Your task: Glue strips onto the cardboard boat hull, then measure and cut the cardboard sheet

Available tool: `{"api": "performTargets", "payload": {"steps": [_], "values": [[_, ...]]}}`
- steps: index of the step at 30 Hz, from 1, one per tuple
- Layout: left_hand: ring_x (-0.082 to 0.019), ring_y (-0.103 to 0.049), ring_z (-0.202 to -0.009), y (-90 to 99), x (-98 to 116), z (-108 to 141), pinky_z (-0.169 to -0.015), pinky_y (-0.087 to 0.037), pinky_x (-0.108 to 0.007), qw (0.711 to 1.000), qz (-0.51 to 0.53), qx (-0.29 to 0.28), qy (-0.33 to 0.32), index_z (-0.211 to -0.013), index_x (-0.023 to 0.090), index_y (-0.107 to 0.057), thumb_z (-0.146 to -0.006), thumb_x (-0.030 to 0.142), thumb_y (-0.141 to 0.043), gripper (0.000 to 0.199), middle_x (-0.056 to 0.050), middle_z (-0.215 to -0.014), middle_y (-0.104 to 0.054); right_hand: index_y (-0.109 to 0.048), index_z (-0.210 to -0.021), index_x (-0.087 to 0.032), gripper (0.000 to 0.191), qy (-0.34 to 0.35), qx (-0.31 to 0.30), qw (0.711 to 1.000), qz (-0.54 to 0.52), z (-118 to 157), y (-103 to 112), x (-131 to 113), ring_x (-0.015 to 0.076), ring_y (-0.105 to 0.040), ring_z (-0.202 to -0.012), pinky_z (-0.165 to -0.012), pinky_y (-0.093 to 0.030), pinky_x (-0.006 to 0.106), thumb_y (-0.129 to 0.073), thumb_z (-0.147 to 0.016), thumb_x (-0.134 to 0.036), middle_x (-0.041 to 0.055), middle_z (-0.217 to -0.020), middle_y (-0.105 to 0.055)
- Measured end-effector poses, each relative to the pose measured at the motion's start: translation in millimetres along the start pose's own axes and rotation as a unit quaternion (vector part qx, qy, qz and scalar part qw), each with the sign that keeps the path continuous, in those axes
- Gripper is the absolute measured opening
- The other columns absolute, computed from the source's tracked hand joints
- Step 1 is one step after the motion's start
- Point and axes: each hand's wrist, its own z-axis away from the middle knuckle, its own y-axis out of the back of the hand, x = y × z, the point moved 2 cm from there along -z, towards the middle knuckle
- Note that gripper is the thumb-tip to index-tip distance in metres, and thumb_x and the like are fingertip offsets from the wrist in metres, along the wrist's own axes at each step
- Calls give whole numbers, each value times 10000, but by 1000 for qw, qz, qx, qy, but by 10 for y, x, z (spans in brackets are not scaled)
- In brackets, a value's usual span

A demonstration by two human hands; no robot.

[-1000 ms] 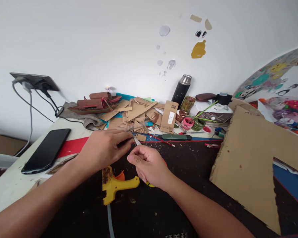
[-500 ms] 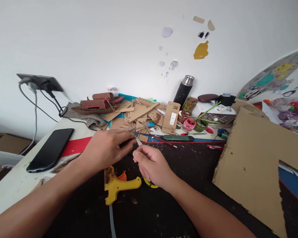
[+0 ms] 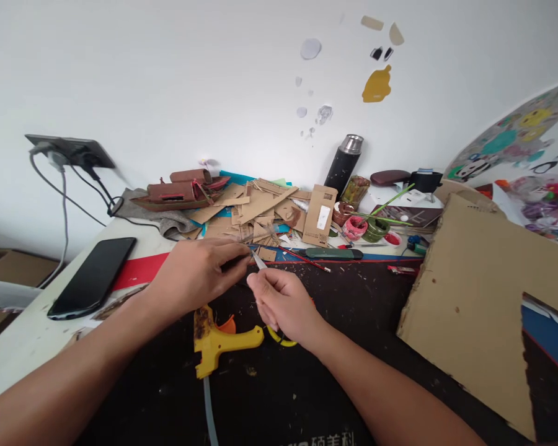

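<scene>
My left hand [image 3: 199, 269] is closed in a pinch near the mat's back edge. Its fingertips hide whatever they hold. Just to its right, my right hand [image 3: 286, 303] is closed around a pale, pointed, narrow thing [image 3: 259, 260], whose tip reaches towards the left fingertips. Whether that thing is a blade or a strip I cannot tell. Below both hands a yellow glue gun [image 3: 232, 341] with an orange trigger lies on the dark mat [image 3: 260, 402]. A yellow curved piece [image 3: 281, 338] shows partly from under my right hand.
Cardboard scraps [image 3: 260, 207] are heaped at the back, beside a brown model boat [image 3: 181, 191]. A green utility knife [image 3: 333, 253], paint jars [image 3: 354, 228] and a black flask [image 3: 345, 164] stand or lie rightward. A large cardboard sheet [image 3: 474, 310] is at right, a phone [image 3: 93, 277] at left.
The view has tipped down slightly, so the scene sits a little higher and print shows at the mat's bottom edge. Both hands keep nearly the same pose; the pale pointed thing stays in my right hand.
</scene>
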Motion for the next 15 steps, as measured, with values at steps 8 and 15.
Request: {"api": "performTargets", "payload": {"steps": [8, 15], "values": [[-207, -749, -746, -3, -5, -5, -598, -441, -304, 1000, -2, 11, -2, -944, 227, -773, -1055, 355, -564, 269, -46, -923, -828, -562, -788, -227, 493, -38, -11, 997, 59, -47, 47, 53, 81, -448, -364, -393, -303, 190, -843, -835, -629, -122, -455, -491], [-190, -718, -710, 30, -9, -18, -588, -416, -298, 1000, -6, -1, 7, -897, 237, -763, -1052, 359, -551, 290, -37, -842, -805, -584, -854, -223, 435, -53, -29, 997, 42, -36, 12, 58, 91, -518, -400, -406, -367, 194, -886, -808, -533, -103, -549, -573]]}}
